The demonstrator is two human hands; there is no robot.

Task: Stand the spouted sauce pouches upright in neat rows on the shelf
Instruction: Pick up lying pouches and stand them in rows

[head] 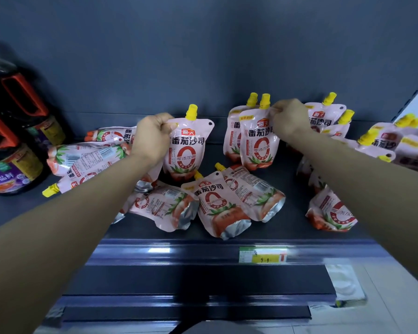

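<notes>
each hand (152,138) (288,118) pinches 1 upright pouch (187,145) (258,141).

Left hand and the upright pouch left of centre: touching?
Touching. The head view shows the left hand pinching the upright pouch at its top left corner, with the fingers curled over the edge and no gap.

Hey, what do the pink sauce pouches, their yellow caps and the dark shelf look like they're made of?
The pouches look like flexible laminated plastic film, glossy. They crease, and the fallen ones show silvery, foil-like bottoms. The caps seem to be hard moulded plastic, smooth and opaque. The shelf is probably painted metal, dark and matte, though I can't be sure.
</notes>
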